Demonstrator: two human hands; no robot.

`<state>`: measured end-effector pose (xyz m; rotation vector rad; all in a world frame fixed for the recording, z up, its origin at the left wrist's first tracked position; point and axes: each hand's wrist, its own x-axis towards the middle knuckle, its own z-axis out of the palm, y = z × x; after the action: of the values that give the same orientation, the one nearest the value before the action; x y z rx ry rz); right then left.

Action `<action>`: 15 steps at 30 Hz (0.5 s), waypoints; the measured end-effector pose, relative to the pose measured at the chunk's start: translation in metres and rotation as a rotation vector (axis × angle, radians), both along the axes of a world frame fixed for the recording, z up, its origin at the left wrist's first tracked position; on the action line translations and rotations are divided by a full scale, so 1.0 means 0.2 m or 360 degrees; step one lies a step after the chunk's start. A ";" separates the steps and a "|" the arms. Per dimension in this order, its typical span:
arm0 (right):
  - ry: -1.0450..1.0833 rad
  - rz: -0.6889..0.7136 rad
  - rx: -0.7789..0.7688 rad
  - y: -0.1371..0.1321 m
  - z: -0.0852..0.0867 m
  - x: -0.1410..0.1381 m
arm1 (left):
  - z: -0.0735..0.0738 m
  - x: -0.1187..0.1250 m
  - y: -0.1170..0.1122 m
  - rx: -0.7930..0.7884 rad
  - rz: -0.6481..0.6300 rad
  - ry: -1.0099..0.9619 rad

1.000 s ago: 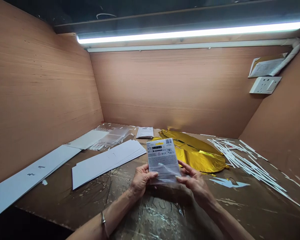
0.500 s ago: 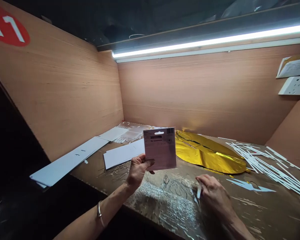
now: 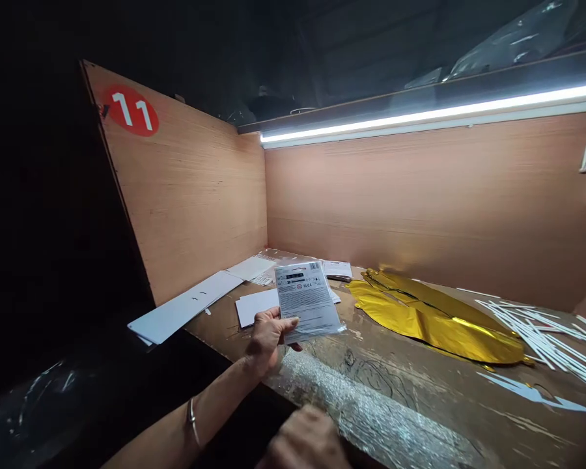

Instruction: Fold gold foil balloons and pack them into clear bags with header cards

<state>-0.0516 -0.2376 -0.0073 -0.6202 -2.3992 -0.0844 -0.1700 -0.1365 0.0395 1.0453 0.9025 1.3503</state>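
Observation:
My left hand (image 3: 268, 335) is closed on the lower left corner of a printed packaging card (image 3: 307, 303), thumb in front and fingers behind. The card has a hang slot at the top, a barcode, small text, and what looks like a clear sleeve around it. It is raised above the table, tilted a little. Low in the view my right hand (image 3: 305, 440) is smeared by motion near the table's front edge, so its fingers and anything in them cannot be made out. A sheet of shiny clear plastic (image 3: 371, 404) lies to the right of both hands.
A gold foil piece (image 3: 439, 326) lies flat at the right, beside many thin white strips (image 3: 551, 335) and a cut light-blue scrap (image 3: 537, 393). White boards (image 3: 188, 306) overhang the left edge. A card stack (image 3: 338, 269) stands behind, by the wooden back wall (image 3: 420, 195).
The view has swung left. My right hand has moved down and left, away from the spot where it held a small white strip. The card in my left hand has tilted, making its print readable.

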 end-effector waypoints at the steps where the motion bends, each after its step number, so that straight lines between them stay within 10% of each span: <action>1: 0.0161 -0.0204 0.0024 0.05 0.03 0.06 | -0.01 -0.01 -0.01 -0.0029 0.0014 -0.0024; 5: 0.0777 -0.1153 -0.0328 0.26 0.14 0.28 | -0.04 0.02 -0.03 -0.0076 -0.0048 -0.0083; 10: 0.1135 -0.0689 -0.1309 0.36 0.09 0.34 | -0.07 0.09 -0.08 -0.0021 -0.0171 -0.0075; 15: 0.0828 -0.0957 -0.1015 0.34 0.03 0.35 | -0.09 0.09 -0.07 -0.0082 -0.0148 -0.0063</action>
<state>0.0183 -0.1695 -0.0015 -1.4396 -1.6454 0.5407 -0.1518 -0.1508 0.0215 1.0059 0.8451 1.2597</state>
